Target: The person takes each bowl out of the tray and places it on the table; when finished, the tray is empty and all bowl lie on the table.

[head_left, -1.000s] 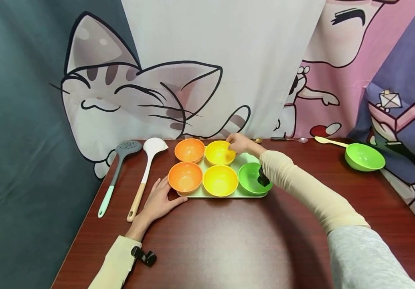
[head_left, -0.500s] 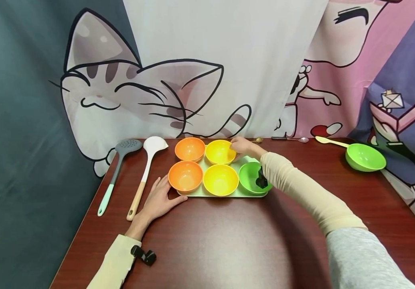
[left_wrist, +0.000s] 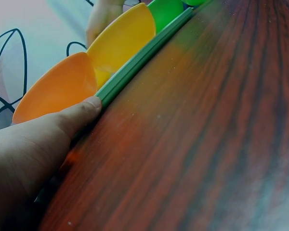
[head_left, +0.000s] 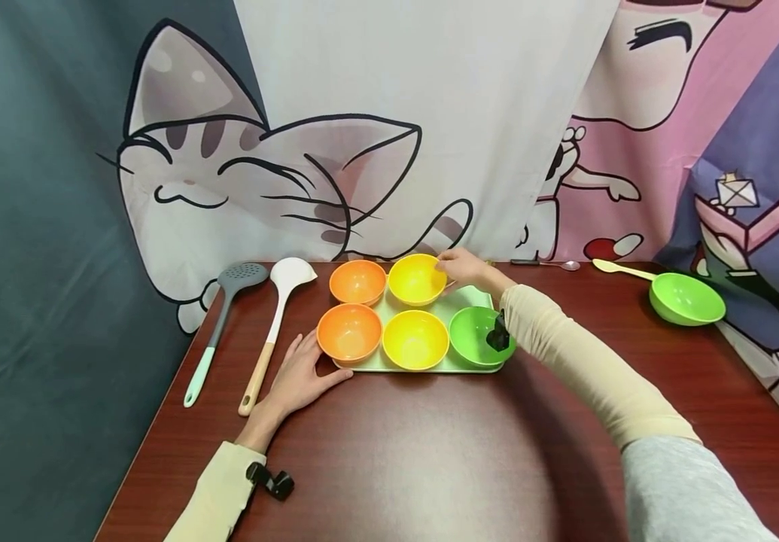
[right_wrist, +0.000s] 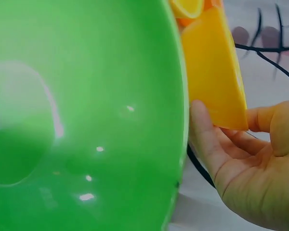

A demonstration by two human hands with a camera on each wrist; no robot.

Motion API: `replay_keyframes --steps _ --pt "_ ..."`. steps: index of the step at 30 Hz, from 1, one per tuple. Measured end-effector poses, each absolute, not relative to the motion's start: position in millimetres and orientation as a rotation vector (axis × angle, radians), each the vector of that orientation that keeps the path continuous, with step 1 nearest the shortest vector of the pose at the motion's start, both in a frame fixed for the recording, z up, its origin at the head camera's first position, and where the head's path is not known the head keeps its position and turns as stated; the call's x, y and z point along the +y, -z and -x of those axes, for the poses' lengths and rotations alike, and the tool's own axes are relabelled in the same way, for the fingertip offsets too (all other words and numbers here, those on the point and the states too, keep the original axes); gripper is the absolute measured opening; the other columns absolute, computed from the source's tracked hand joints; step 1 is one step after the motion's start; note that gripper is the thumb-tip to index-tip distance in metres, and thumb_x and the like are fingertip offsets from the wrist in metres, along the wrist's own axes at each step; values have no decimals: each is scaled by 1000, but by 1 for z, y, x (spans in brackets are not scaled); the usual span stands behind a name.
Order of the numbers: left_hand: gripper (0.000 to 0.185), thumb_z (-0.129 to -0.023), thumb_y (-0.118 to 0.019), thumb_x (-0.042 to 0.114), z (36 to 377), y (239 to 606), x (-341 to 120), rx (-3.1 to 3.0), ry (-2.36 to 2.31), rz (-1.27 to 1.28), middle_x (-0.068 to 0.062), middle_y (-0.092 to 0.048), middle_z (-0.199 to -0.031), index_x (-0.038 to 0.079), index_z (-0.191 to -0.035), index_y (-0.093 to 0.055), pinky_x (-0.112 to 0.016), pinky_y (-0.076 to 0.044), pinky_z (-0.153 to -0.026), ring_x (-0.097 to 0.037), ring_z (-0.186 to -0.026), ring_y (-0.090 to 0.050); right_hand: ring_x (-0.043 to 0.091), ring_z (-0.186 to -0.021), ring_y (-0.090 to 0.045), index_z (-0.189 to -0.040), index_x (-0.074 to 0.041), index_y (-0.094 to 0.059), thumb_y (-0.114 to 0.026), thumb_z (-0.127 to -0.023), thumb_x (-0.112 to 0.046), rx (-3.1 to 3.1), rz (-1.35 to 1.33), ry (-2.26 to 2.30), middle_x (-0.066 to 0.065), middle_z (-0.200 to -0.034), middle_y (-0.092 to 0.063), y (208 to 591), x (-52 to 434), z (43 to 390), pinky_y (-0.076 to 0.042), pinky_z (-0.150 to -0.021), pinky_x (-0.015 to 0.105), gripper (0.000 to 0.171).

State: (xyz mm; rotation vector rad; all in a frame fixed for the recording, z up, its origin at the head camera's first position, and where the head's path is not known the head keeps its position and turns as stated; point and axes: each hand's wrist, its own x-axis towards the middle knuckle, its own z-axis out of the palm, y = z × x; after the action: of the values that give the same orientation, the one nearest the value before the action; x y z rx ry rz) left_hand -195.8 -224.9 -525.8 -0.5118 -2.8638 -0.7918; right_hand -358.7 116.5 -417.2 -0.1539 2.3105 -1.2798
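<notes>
My right hand [head_left: 467, 269] grips the right rim of the back yellow bowl [head_left: 415, 278], its thumb and fingers on either side of the wall in the right wrist view. That bowl sits slightly higher than the back orange bowl [head_left: 358, 282] beside it. A pale green tray [head_left: 465, 296] bears the bowls; in its front row are an orange bowl [head_left: 349, 332], a yellow bowl [head_left: 415, 339] and a green bowl [head_left: 473, 336], partly covered by my wrist camera. At the tray's front left corner rests my left hand [head_left: 299, 374], fingers extended, thumb [left_wrist: 89, 105] against the edge.
Left of the tray lie a grey slotted turner [head_left: 225, 309] and a white ladle [head_left: 281, 301] with a wooden handle. At the far right stands another green bowl [head_left: 687, 299], near a pale yellow spoon [head_left: 622, 268]. A small metal spoon [head_left: 552, 264] lies along the back edge.
My right hand has shifted its hold on the back yellow bowl, and the bowl has risen slightly and moved a little to the right. The left hand stays in place.
</notes>
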Motion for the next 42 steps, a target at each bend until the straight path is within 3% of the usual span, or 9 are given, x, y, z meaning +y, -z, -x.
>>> replay_keyframes --steps 6,9,19,24,32,42 --pt "96 -82 -67 68 195 525 -226 -2881 788 503 -7 -37 -160 17 -156 -35 -53 -14 -125 -30 -148 -33 17 -87 -64 -140 1 -49 -46 -105 -21 2283 39 1442 20 -121 -56 412 128 360 -62 -81 34 41" --pt "95 -82 -68 67 195 525 -226 -2869 790 507 -8 -38 -159 16 -155 -36 -55 -15 -124 -32 -148 -34 14 -81 -66 -140 -2 -51 -49 -104 -25 2275 -41 1531 19 -122 -57 408 133 361 -62 -74 27 43" --pt "96 -81 -70 66 195 524 -226 -2877 796 495 -7 -38 -159 16 -156 -36 -54 -15 -124 -31 -148 -34 8 -73 -66 -149 -1 -42 -47 -104 -28 2170 -166 1750 19 -133 -51 404 161 358 -60 -69 22 53" --pt "95 -82 -69 67 196 524 -225 -2882 804 490 -6 -37 -160 17 -156 -35 -53 -14 -125 -30 -149 -33 7 -71 -68 -146 1 -45 -49 -102 -28 2122 -223 1872 11 -118 -57 404 176 353 -61 -69 23 53" --pt "95 -82 -69 66 197 525 -225 -2880 805 498 -7 -37 -160 17 -156 -35 -54 -14 -124 -30 -149 -33 7 -71 -70 -148 4 -42 -51 -102 -31 2157 -225 1948 0 -98 -61 417 195 345 -61 -81 33 58" --pt "94 -83 -69 66 195 523 -225 -2876 795 500 -9 -39 -158 16 -155 -37 -56 -16 -123 -32 -147 -35 6 -66 -69 -139 4 -45 -52 -101 -33 2101 -278 2130 -5 -90 -62 437 214 337 -61 -65 24 53"
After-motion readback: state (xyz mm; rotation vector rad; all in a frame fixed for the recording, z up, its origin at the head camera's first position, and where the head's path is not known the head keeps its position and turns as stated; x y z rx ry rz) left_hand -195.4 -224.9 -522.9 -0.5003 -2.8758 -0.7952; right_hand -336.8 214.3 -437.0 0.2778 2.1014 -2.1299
